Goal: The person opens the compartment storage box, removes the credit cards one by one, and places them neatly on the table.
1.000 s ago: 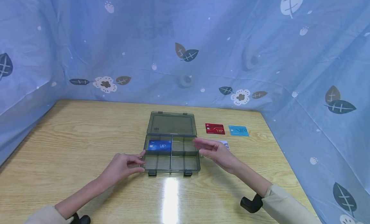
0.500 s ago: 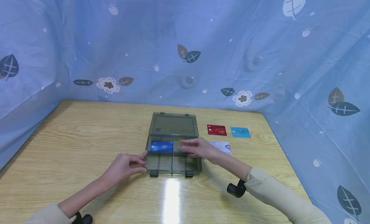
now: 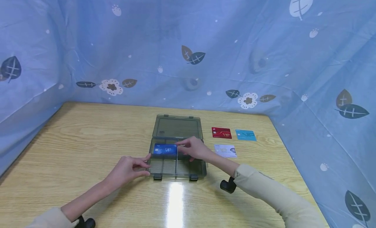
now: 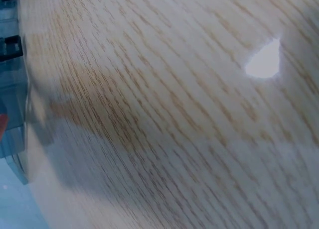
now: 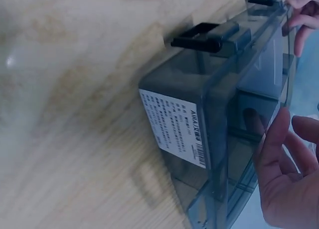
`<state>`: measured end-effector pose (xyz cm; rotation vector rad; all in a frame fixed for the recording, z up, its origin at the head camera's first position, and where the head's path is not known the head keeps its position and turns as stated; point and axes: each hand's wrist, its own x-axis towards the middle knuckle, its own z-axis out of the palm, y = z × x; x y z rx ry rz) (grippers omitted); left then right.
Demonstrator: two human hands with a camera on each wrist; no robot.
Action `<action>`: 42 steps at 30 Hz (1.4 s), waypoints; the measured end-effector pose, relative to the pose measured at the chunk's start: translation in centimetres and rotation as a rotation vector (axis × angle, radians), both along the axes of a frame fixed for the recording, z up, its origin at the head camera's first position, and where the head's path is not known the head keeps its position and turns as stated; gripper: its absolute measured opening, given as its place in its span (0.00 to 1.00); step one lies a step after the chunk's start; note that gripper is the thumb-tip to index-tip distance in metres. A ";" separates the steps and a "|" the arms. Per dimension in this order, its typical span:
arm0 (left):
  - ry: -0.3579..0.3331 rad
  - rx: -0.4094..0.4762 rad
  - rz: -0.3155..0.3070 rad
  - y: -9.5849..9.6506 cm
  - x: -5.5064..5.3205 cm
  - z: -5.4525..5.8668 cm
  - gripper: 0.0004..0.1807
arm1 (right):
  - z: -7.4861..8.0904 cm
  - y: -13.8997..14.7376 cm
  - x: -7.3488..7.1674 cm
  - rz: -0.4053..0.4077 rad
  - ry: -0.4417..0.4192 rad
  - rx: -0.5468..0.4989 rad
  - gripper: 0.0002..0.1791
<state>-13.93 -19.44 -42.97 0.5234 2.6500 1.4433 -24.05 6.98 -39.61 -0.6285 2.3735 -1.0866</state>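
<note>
A smoky, see-through divided box (image 3: 191,167) lies on the table with its lid (image 3: 178,127) folded back. In its rear left compartment lies a blue VIP card (image 3: 165,149). My left hand (image 3: 129,169) rests its fingertips and thumb against the box's left side. The right hand (image 3: 194,148) reaches over the rear right compartment, its foremost fingertips right at the card's right edge. In the right wrist view the right hand's fingers (image 5: 279,144) are slightly bent over the box. A fingertip (image 4: 3,124) of the left hand shows at the left wrist view's edge.
To the box's right lie a red VIP card (image 3: 221,133), a light blue one (image 3: 245,135) and a white one (image 3: 225,151). Two black latches (image 3: 193,177) stick out at the box's front. A patterned blue cloth (image 3: 188,74) hangs behind the wooden table.
My right hand has moved left from the box's right edge to the blue card, uncovering the white card. The left hand stays at the box's side.
</note>
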 end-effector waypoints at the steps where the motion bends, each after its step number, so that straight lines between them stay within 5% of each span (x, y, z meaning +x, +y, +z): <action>1: -0.001 -0.001 -0.001 0.0 0.0 0.0 0.12 | 0.0 -0.2 -0.1 0.005 0.023 0.022 0.16; 8: -0.001 -0.001 0.000 -0.1 0.0 0.0 0.12 | 0.1 -2.2 0.1 0.079 0.205 0.195 0.17; 12: -0.008 0.004 -0.004 -0.1 -0.1 0.0 0.12 | 0.7 -3.7 0.4 0.099 0.268 0.382 0.14; 15: -0.005 0.001 -0.010 -0.1 -0.1 0.1 0.12 | 1.1 -4.8 0.4 0.107 0.266 0.547 0.20; 19: -0.001 -0.006 -0.010 -0.1 -0.2 0.2 0.11 | 1.5 -5.9 0.2 0.121 0.198 0.660 0.16; 35: 0.047 -0.028 -0.022 -0.3 -0.2 0.0 0.11 | 1.6 -6.5 0.5 0.102 0.132 0.721 0.16; 42: 0.033 -0.038 -0.010 -0.2 -0.2 0.2 0.12 | 1.8 -5.6 -0.1 0.076 0.152 0.627 0.16</action>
